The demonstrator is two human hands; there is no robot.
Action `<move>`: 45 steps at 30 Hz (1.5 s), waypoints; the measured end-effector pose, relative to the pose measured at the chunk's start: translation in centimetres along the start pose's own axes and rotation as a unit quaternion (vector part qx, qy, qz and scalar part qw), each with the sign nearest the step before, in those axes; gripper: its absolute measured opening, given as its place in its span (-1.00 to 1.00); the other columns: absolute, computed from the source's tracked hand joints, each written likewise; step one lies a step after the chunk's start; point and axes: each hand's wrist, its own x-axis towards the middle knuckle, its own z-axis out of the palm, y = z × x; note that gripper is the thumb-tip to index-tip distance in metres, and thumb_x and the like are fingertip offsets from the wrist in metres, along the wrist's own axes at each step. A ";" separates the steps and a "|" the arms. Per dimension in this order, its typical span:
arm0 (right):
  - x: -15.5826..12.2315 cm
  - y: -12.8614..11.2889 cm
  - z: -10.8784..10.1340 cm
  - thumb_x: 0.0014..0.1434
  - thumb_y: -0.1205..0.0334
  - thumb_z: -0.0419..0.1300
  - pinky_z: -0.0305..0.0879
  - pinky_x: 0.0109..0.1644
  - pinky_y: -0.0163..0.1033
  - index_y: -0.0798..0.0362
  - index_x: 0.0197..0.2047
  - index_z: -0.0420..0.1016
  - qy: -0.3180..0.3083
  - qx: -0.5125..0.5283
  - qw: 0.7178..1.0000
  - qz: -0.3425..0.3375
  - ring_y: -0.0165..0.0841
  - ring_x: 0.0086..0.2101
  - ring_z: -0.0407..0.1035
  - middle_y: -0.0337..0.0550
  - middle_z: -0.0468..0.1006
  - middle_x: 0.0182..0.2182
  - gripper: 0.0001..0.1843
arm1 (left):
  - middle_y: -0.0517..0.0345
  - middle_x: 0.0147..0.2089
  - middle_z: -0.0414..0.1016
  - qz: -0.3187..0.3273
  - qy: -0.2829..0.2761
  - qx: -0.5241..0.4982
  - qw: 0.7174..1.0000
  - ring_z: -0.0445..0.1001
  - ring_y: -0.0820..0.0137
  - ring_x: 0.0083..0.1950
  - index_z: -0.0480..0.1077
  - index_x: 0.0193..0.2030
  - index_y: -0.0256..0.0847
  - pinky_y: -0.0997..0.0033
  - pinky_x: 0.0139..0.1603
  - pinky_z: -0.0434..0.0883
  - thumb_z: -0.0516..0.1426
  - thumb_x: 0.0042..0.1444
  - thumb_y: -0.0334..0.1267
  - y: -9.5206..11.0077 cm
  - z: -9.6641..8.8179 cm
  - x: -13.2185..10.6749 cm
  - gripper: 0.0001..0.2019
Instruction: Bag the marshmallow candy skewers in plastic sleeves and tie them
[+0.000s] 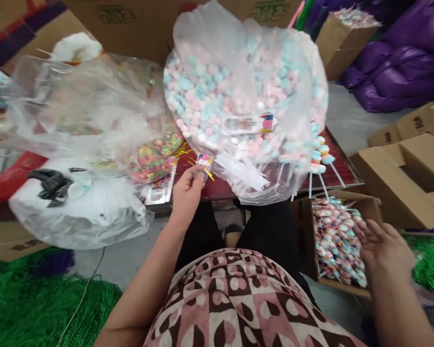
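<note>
1. A worker wears a loose garment of soft-looking fabric, printed in dusty pink, cream and dark brown (238,299), seen from above at the waist.
2. The print sets out a checkerboard of squares, each filled with a rounded, heart-like or leaf-like shape in a contrasting tone.
3. The garment's far edge curves in a broad arc over plain black trousers (273,233), whose dark cloth shows little detail.
4. Between the trouser legs appears a small, rounded piece of footwear, dark with a beige patch (234,230), too blurred to identify.
5. The left hand (188,190) and right hand (386,246) are bare, as are both forearms.
</note>
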 end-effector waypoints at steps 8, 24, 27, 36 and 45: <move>-8.5 -8.0 7.6 0.19 0.32 0.16 0.54 -0.04 -0.14 -0.34 -0.26 0.60 -0.111 -0.064 0.976 -0.178 -0.26 -0.18 0.53 -0.37 0.63 -0.23 -0.70 | -0.05 -0.12 0.46 0.123 0.002 0.402 0.907 0.41 0.17 -0.04 0.46 0.05 -0.22 0.21 0.02 0.32 0.10 0.21 -0.19 -0.7 -1.1 2.0 -0.69; -19.7 -4.0 18.3 0.20 0.20 0.24 0.44 -0.26 -0.25 -0.03 -0.19 0.61 -0.457 -0.051 0.884 -0.079 -0.44 -0.46 0.47 -0.23 0.64 -0.36 -0.86 | -0.19 -0.03 0.45 0.061 -0.038 0.536 0.841 0.37 0.03 0.04 0.44 -0.06 -0.32 0.12 0.02 0.24 0.14 0.18 -0.01 -0.7 -0.7 3.6 -0.61; -20.8 -4.0 19.1 0.23 0.21 0.21 0.43 -0.28 -0.29 -0.04 -0.18 0.61 -0.484 -0.055 0.869 -0.082 -0.46 -0.46 0.47 -0.23 0.63 -0.36 -0.85 | -0.18 -0.04 0.47 0.060 -0.051 0.542 0.836 0.37 0.03 0.05 0.46 -0.10 -0.32 0.12 0.03 0.23 0.14 0.20 -0.09 -0.9 -0.6 3.9 -0.69; -21.2 -4.4 20.6 0.21 0.15 0.21 0.45 -0.30 -0.28 -0.02 -0.16 0.60 -0.506 -0.090 0.855 -0.071 -0.45 -0.42 0.47 -0.20 0.63 -0.33 -0.82 | -0.07 -0.15 0.51 0.132 -0.042 0.504 0.853 0.44 0.18 -0.07 0.44 -0.17 -0.24 0.23 -0.07 0.23 -0.04 0.34 -0.17 0.1 -1.2 3.0 -0.72; -20.0 -4.8 23.6 -0.01 0.05 0.40 0.46 -0.27 -0.26 0.00 0.01 0.54 -0.510 -0.112 0.851 -0.059 -0.40 -0.38 0.48 -0.23 0.61 -0.35 -0.50 | 0.06 -0.22 0.51 0.311 -0.159 0.413 0.841 0.44 0.27 -0.15 0.44 -0.13 -0.17 0.27 -0.15 0.25 -0.02 0.32 -0.25 3.3 1.0 -1.6 -0.78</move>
